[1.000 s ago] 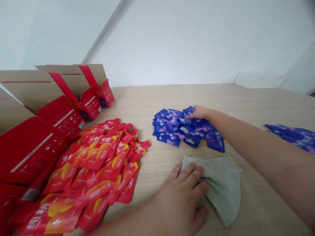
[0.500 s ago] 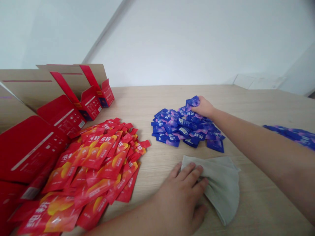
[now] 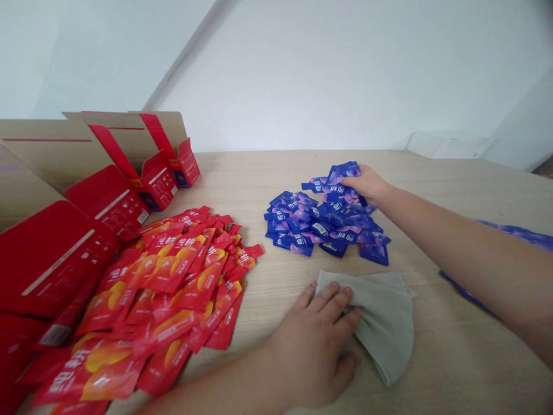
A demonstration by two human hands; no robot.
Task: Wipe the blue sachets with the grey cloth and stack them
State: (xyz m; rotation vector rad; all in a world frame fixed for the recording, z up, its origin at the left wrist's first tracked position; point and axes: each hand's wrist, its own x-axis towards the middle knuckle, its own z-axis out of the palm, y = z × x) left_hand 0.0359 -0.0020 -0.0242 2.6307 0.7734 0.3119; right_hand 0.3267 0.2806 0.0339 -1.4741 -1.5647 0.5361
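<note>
My right hand (image 3: 367,183) is closed around blue-and-purple sachets (image 3: 344,169) at the far side of a loose pile of the same blue sachets (image 3: 298,222). How many it grips I cannot tell, since the packs overlap. Lower down, my left hand (image 3: 317,340) lies flat with its fingers a little apart. Its fingertips rest on the left edge of a folded light grey cloth (image 3: 386,323) on the table. A heap of red-and-orange sachets (image 3: 173,276) spreads out to the left of that hand.
Several red cardboard boxes (image 3: 103,199) with raised flaps line the left side, behind the red sachets. More blue sachets (image 3: 522,230) lie at the right, partly hidden by my right forearm. A white object (image 3: 449,145) stands against the wall at the back right.
My right hand has shifted slightly right with the blue sachets in it, and some of the pile has been dragged along. My left hand stays on the cloth.
</note>
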